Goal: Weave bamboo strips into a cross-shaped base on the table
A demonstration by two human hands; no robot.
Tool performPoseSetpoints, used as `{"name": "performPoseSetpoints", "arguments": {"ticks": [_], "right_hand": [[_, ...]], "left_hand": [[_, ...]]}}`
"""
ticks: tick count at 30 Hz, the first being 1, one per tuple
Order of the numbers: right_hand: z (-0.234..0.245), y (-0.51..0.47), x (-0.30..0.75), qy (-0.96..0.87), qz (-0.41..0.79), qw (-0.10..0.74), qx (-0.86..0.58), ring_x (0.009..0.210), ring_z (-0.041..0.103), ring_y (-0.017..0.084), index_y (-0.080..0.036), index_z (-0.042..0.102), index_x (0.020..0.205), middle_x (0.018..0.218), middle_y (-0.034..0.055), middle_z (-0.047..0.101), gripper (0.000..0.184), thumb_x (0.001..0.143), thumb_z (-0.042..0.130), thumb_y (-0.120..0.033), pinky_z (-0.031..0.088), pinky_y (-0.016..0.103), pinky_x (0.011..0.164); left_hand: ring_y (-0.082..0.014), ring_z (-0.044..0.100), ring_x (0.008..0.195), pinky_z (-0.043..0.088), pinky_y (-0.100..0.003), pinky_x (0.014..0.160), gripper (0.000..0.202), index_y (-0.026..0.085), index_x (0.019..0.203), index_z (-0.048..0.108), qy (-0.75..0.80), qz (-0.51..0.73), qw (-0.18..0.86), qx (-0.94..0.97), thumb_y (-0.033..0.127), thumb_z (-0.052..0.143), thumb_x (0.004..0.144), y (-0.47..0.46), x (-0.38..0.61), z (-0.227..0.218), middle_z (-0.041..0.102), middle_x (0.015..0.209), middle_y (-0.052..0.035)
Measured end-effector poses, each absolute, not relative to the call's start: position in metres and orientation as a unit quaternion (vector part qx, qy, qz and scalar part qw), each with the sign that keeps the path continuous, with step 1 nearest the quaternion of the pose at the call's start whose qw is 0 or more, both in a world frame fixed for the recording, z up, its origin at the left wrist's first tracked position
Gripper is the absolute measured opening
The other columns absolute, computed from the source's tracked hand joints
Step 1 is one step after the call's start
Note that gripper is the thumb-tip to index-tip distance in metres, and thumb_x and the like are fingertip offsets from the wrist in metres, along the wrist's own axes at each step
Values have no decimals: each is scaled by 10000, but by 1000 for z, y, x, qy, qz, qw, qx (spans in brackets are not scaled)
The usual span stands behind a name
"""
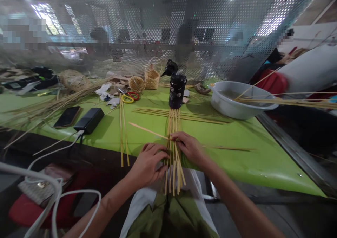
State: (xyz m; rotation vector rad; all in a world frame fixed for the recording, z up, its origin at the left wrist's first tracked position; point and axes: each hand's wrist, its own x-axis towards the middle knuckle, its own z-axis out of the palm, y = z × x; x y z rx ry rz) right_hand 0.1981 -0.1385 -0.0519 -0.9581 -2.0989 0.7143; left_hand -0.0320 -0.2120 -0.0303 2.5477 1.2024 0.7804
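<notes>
Several pale bamboo strips [173, 123] run lengthwise over the table's front edge toward my lap. A dark cup with round stickers [177, 94] stands on their far ends. My right hand [190, 147] pinches the right end of a crosswise bamboo strip [147, 129], which slants up to the left across the lengthwise ones. Lower down, my left hand [151, 165] is curled at the left side of the bundle, its fingers and thumb around the outer lengthwise strips. Exactly which strips it grips is partly hidden.
On the green table [263, 136] are scissors [129, 96], a phone [67, 117], a black power bank [89, 120] with a white cable, small woven baskets [152, 78] and loose strips [181, 115]. A water basin [237, 102] with strips stands right. Perforated metal screen [147, 23] stands behind.
</notes>
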Motion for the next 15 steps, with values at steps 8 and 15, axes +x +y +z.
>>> {"name": "performPoseSetpoints", "arguments": {"ticks": [8,15], "right_hand": [[-54,-136,199,-815,270,350,-375,1044,690,223,-241,690,1076,1145,64,724,271,947,511,-82,531,370,951],[-53,-139,197,-811,269,357,-378,1050,682,220,-243,682,1073,1148,62,720,255,959,506,-98,528,351,932]], "left_hand": [[-286,568,1186,383,-444,1035,421,272,1185,701,406,209,88,885,93,651,808,-219,-34,-27,656,1306,-73],[-247,631,1032,407,-437,1005,166,249,1024,733,439,315,173,824,210,582,968,-209,-28,-32,744,1055,-50]]}}
